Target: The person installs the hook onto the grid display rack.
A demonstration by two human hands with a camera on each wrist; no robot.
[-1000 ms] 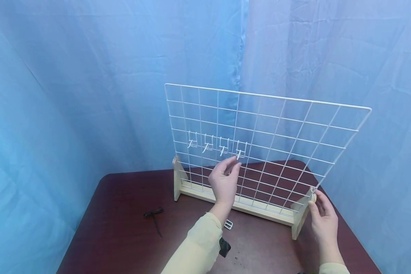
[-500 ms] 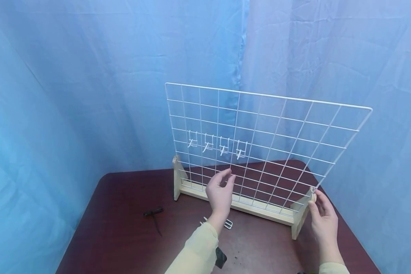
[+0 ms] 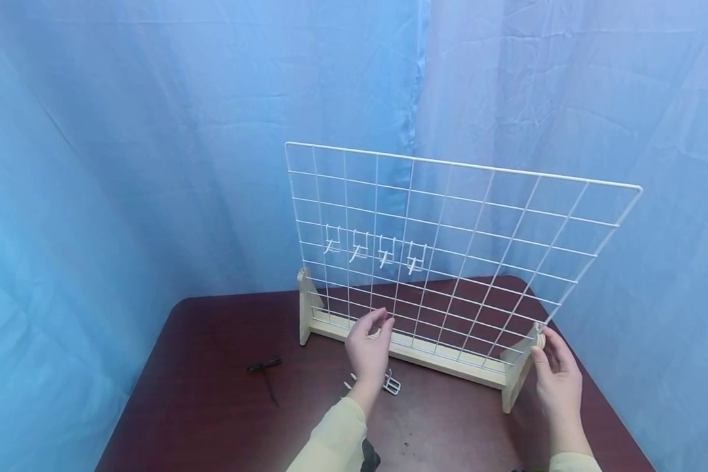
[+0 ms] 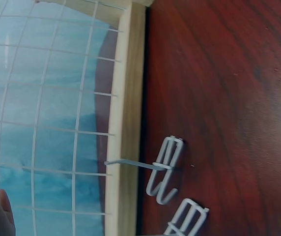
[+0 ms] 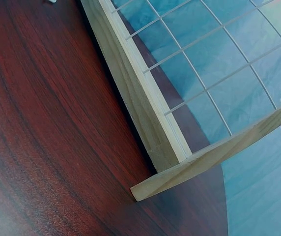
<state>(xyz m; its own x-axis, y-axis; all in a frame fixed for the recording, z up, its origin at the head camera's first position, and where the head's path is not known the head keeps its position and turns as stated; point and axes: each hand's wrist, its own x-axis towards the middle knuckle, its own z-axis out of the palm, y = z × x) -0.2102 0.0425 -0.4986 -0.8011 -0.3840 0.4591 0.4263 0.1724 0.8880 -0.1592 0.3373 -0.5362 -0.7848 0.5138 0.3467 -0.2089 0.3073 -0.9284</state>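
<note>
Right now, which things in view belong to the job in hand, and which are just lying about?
Part of the job: wire grid; wooden stand, held by the right hand; four hung hooks; likely the loose hooks.

Apparently lying about: black T-shaped item; dark specks.

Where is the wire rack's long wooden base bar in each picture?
Head: the wooden bar lies below centre, sloping down rightward, partly behind the left hand.
Left wrist: the wooden bar is a near-vertical strip just left of centre.
Right wrist: the wooden bar slants from the top edge down to the wooden end piece.
Shared landmark: the white wire grid along it.
</note>
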